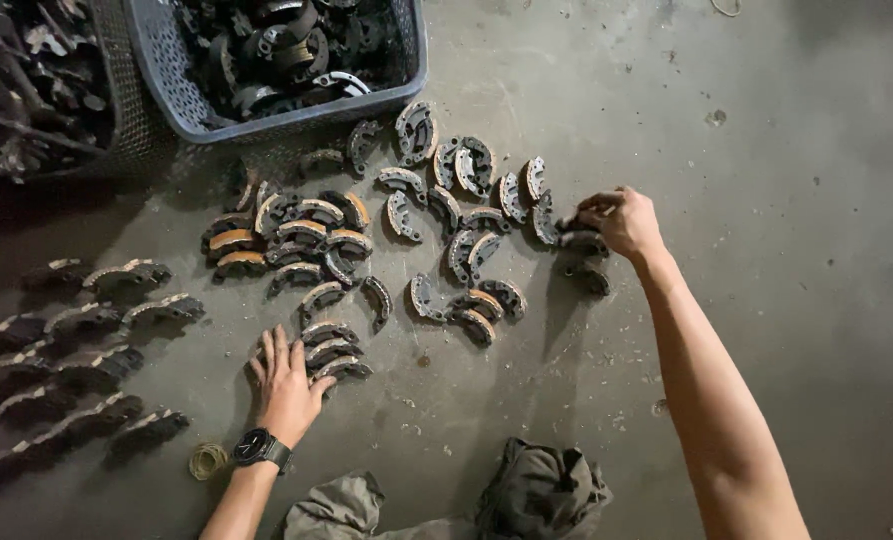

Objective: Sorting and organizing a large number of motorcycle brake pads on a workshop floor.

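Note:
Several curved metal brake shoes (436,240) with brown and grey linings lie spread over a grey concrete floor. My left hand (284,380), with a black watch on its wrist, rests flat with fingers spread against a small stack of brake shoes (331,352). My right hand (621,220) reaches to the far right of the spread and its fingers pinch a brake shoe (581,238) lying there. Another shoe (588,278) lies just below that hand.
A blue-grey plastic basket (296,118) full of dark brake shoes stands at the top. Left of it is a darker basket (131,130) of parts. Rows of sorted brake shoes (76,350) fill the left side. A coil of rubber bands (207,461) and my knees (541,490) are below.

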